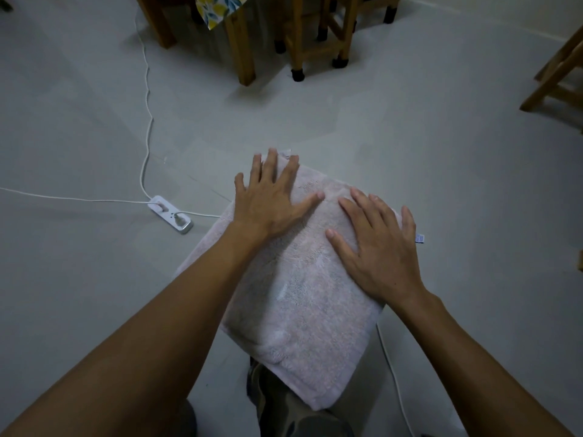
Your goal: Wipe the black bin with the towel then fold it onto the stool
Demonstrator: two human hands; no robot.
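Observation:
A pale pink towel (pixel 296 298) lies folded into a thick rectangle in front of me, covering whatever it rests on. My left hand (pixel 271 200) presses flat on its far left corner, fingers spread. Flat on the right side of the towel lies my right hand (pixel 375 247), fingers apart too. A small label (pixel 419 238) sticks out at the towel's right edge. Neither the black bin nor the stool's surface shows.
A white power strip (pixel 172 215) with cables lies on the grey floor to the left. Wooden stool and table legs (pixel 315 36) stand at the back, and another wooden frame (pixel 558 80) at far right. A white cable (pixel 394 373) runs along the floor near my right arm.

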